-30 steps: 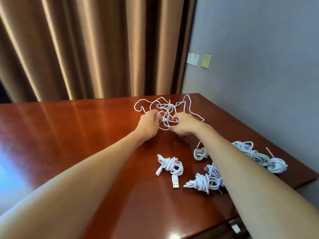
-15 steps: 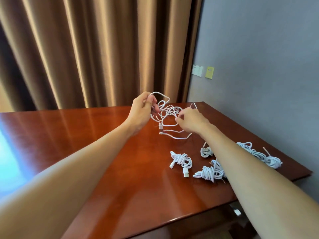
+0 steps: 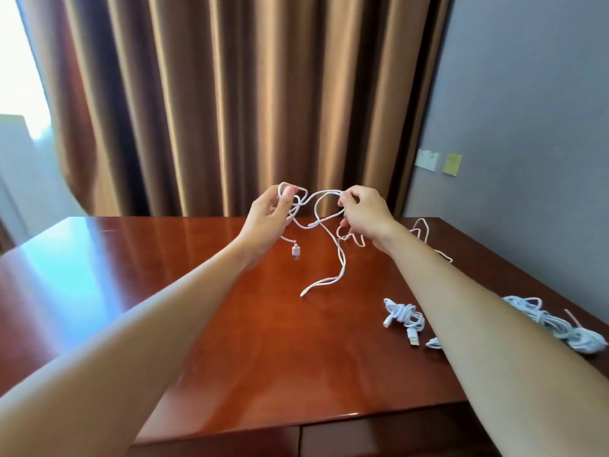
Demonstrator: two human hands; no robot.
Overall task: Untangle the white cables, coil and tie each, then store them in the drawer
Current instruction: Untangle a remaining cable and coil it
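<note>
Surface: glossy reddish-brown desk [image 3: 230, 341], lower half of frame; drawer fronts [image 3: 379, 437] along bottom edge. Brown curtains [image 3: 230, 94] fill upper centre; grey wall [image 3: 527, 110] at right w/ white plate [image 3: 427, 159] and yellow note [image 3: 452, 164].

Tangled white cable [image 3: 324, 214] held up at frame centre, above desk, strung btwn both hands. Left hand [image 3: 268, 214] pinches a loop at upper left of tangle; plug [image 3: 65, 250] hangs below it. Right hand [image 3: 365, 214] grips strands at tangle's right; one end trails onto desk. Coiled cables [image 3: 407, 316] lie lower right, a larger bundle [image 3: 560, 328] at right edge.
</note>
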